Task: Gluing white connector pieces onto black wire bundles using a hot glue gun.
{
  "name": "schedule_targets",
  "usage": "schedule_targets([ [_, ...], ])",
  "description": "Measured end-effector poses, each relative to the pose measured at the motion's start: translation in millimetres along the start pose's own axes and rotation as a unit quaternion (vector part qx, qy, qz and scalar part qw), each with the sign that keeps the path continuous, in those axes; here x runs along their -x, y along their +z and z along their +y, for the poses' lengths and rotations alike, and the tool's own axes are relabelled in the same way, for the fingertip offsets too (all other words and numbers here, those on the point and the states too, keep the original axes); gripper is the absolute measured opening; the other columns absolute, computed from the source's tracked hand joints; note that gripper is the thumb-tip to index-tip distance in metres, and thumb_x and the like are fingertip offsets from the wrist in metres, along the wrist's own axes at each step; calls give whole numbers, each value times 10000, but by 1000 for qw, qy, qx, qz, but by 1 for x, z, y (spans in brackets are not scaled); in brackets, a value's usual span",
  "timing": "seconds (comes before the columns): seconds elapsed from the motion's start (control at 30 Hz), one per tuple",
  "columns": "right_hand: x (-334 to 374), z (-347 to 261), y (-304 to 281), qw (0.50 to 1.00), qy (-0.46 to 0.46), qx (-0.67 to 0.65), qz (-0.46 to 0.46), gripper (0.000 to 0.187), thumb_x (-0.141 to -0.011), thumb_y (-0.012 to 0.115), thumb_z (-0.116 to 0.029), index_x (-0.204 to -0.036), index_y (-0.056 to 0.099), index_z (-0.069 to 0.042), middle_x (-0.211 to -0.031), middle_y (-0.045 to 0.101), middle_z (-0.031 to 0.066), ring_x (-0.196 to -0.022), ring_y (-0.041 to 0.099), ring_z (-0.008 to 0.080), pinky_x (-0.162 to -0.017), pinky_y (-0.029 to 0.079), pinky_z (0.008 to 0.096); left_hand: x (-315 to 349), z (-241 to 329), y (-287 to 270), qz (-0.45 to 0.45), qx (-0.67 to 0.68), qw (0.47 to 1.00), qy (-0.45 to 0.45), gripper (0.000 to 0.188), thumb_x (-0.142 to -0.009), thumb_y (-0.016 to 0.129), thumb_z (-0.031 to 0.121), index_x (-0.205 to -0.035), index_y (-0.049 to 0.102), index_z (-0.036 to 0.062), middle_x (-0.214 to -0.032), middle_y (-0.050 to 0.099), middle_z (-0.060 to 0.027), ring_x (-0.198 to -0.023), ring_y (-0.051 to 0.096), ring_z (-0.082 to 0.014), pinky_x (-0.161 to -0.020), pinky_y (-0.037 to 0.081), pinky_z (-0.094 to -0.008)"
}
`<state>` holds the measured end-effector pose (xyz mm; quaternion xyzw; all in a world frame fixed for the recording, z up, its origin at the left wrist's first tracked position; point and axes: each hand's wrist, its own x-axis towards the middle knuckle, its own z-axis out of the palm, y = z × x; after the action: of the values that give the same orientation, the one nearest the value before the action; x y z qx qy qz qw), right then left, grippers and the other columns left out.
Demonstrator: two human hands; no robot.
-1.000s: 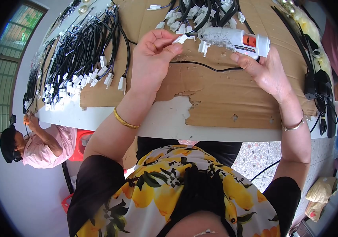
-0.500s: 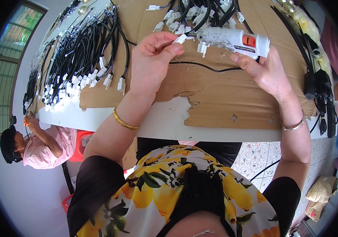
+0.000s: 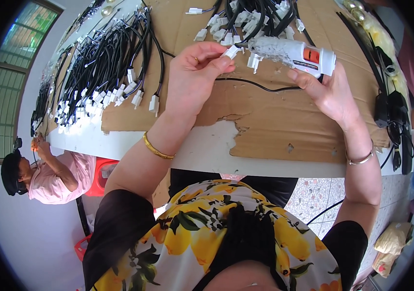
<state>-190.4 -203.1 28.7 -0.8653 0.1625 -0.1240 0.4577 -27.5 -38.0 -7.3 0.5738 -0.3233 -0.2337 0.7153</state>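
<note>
Pinched between the thumb and fingers of my left hand [image 3: 195, 80] is a small white plug connector [image 3: 232, 52] on a black cable. My right hand [image 3: 327, 92] is wrapped round the handle of a white and orange hot glue gun [image 3: 294, 56], its body lying sideways with the nozzle pointing left. The nozzle tip is right by the connector's cable end; whether they touch I cannot tell. Below the gun's front, another white connector [image 3: 254, 61] hangs over the cardboard. A black cord [image 3: 260, 87] runs across the cardboard between my hands.
Brown cardboard [image 3: 274, 131] covers much of the white table [image 3: 197, 155]. A heap of black cables [image 3: 110, 63] with white connectors lies left, another bundle [image 3: 260, 17] at the far middle. Black adapters [image 3: 388, 109] lie right. A person in pink [image 3: 59, 177] sits at the left.
The whole view has shifted slightly, moving the table and hands a little to the right. Both hands keep their holds, with the nozzle still at the connector.
</note>
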Motion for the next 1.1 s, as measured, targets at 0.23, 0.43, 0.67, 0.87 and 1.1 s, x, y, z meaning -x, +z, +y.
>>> schedule_targets([
  [0.23,1,-1,-1,1000,-18,-13,8,352,-810,587,-113,-1087,454,59,-945,581,96,-884,578,147,-736,459,244,-2,0,-1,-3,40,999,-31,120,-806,523,-21,-921,547,-43,-854,599,-101,-755,609,-174,-699,526,-277],
  [0.43,1,-3,-1,1000,-9,-12,10,361,-803,598,-117,-1085,457,58,-947,581,98,-882,578,146,-728,461,241,-3,-1,-5,-28,78,996,-40,163,-841,492,14,-997,526,-14,-943,600,-163,-797,607,-202,-728,517,-307],
  [0.67,-4,11,7,982,-159,-22,103,243,-741,653,-183,-900,583,-13,-669,575,78,-564,491,141,-555,421,267,-4,1,-6,-60,130,987,-69,156,-853,481,45,-998,501,-8,-926,598,-172,-778,606,-213,-716,512,-312],
  [0.87,0,0,-1,1000,-8,3,21,354,-801,602,-120,-1076,466,57,-923,596,85,-860,572,110,-703,462,215,-3,1,-7,-71,170,978,-97,160,-862,474,80,-997,486,-5,-903,596,-179,-760,604,-231,-700,509,-330],
  [1.1,0,-1,-1,1000,-10,8,17,339,-804,607,-160,-1044,488,48,-898,603,75,-838,571,100,-679,457,208,-2,1,-9,-99,198,971,-85,154,-866,476,100,-991,497,12,-877,595,-162,-735,587,-210,-660,492,-304],
])
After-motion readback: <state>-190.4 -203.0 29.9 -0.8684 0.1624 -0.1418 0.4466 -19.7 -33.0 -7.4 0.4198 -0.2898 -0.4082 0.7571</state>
